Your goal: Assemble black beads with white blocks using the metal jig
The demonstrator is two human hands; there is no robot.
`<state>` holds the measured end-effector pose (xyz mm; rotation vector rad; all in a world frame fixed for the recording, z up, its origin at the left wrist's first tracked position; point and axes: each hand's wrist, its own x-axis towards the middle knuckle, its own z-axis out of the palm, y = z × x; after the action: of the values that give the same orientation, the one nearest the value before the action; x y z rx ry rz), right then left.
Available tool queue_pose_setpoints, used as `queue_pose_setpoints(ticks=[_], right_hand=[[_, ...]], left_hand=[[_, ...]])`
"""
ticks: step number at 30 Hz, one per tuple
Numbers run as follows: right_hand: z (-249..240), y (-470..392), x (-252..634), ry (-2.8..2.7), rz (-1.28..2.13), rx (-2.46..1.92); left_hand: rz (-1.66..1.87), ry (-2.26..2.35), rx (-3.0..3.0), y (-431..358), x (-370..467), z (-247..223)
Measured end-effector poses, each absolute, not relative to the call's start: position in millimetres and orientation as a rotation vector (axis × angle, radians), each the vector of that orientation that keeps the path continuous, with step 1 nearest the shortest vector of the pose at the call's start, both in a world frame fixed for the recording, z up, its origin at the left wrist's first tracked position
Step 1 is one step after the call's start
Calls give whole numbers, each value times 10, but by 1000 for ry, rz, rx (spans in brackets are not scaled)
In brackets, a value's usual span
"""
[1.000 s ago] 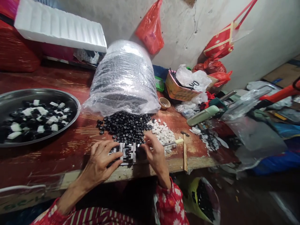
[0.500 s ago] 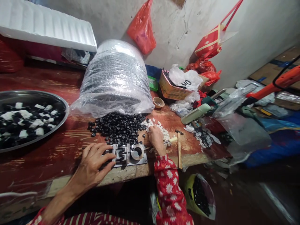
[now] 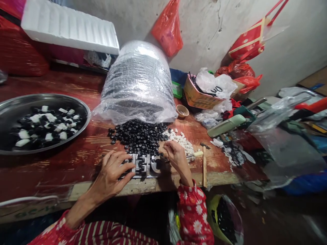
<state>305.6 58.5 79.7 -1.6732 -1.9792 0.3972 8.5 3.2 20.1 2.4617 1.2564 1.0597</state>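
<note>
A metal jig (image 3: 141, 166) with a slotted block and a round ring lies at the table's front edge. My left hand (image 3: 114, 170) grips its left end, the thumb in front and the fingers over the top. Just above the ring, my right hand (image 3: 176, 156) has its fingertips pinched together; what they hold, if anything, is too small to make out. Behind the jig spreads a heap of round black parts (image 3: 139, 137). Small white pieces (image 3: 182, 140) are piled beyond my right hand. A tool with a pale handle (image 3: 198, 154) lies beside that pile.
A metal basin (image 3: 88, 117) of black-and-white parts stands at the left. Behind the heap rises a large plastic-wrapped bundle (image 3: 138, 81). At the right are a hammer (image 3: 204, 166), a small bowl (image 3: 182, 111), a green bottle-like object (image 3: 226, 126) and a carton (image 3: 201, 97). A bag (image 3: 226, 217) sits below the edge.
My right hand has drawn back from the white pieces toward the jig's ring. My left hand stays on the jig. The camera has turned a little left, showing more of the basin.
</note>
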Motion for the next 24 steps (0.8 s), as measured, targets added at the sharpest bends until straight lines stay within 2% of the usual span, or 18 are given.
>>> queue_pose_setpoints(ticks=[3, 8, 14, 24], right_hand=[[922, 452, 2819, -2024, 526, -1455], [953, 404, 2384, -2255, 612, -1381], [805, 528, 2083, -2511, 478, -1425], [661, 492, 2133, -2367, 318, -1402]], left_hand=[[1095, 1287, 2443, 18, 81, 223], [1215, 1345, 2441, 16, 62, 227], [1211, 1385, 2431, 24, 29, 208], [1194, 1402, 2398, 43, 27, 226]])
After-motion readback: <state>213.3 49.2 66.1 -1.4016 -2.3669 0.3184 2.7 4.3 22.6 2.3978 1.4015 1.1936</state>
